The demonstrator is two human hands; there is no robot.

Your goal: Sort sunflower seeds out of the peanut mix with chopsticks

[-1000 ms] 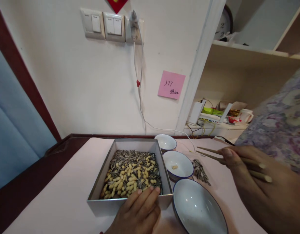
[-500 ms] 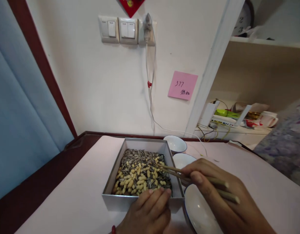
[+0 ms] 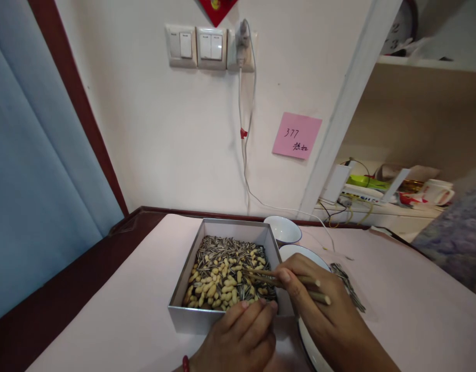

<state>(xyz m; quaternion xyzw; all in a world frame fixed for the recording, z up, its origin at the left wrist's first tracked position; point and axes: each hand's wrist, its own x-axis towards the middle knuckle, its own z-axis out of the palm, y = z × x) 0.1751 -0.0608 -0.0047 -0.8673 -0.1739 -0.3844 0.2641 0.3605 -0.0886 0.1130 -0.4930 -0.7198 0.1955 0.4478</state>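
Note:
My right hand [image 3: 319, 305] is closed round a pair of wooden chopsticks [image 3: 267, 274], whose tips reach down among the peanuts [image 3: 222, 284] and striped sunflower seeds [image 3: 226, 248]. Both lie mixed in a square metal box [image 3: 191, 320], peanuts mostly in the near half and seeds mostly in the far half. Whether the tips pinch anything is too small to tell. My left hand [image 3: 241, 336] has its fingers hooked over the box's near rim. To the right of the box, white bowls stand in a row: a far bowl [image 3: 283, 230], a middle bowl [image 3: 300, 251] and a near bowl [image 3: 313, 349], partly hidden by my right hand.
Pink paper [image 3: 117, 299] covers the table. A dark, striped flat item [image 3: 348, 287] lies right of my right hand. A white cable [image 3: 276, 206] runs from the wall socket onto the table. Shelves with a router [image 3: 362, 194] and a mug [image 3: 437, 192] stand beyond, near a person's patterned clothing [image 3: 455, 243].
My right hand and the chopsticks have moved left and the tips sit a bit nearer. The striped item right of my hand has come into view. My left hand stays on the rim.

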